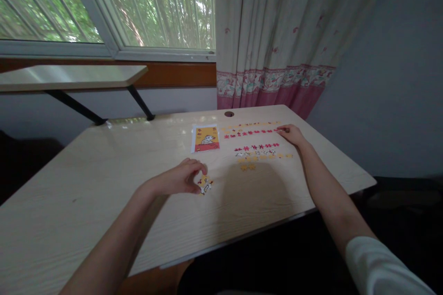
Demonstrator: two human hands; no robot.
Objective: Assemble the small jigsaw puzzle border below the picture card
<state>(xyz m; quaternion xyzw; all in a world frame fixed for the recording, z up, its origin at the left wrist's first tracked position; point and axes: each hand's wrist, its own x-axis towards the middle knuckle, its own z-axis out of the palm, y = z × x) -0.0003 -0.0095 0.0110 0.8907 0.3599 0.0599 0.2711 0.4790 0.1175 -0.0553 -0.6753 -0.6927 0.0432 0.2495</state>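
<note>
My left hand (183, 177) curves its thumb and forefinger around a small cluster of joined jigsaw puzzle pieces (206, 185), yellow and white with dark lines, flat on the table. At the far right, the fingertips of my right hand (291, 134) close at the end of a row of red jigsaw pieces (254, 132); the piece under them is mostly hidden. Nearer to me lie a second red row (257, 146), a row of white pieces (256, 152) and some yellow pieces (248, 167). Between the hands is a reference picture card (206, 138) showing a white animal on yellow and red.
The pale wooden table (104, 184) has a round cable hole (229, 114) near its back edge. A raised shelf (72, 76) on black legs stands at the back left. Behind are a barred window (155, 4) and a floral curtain (273, 32).
</note>
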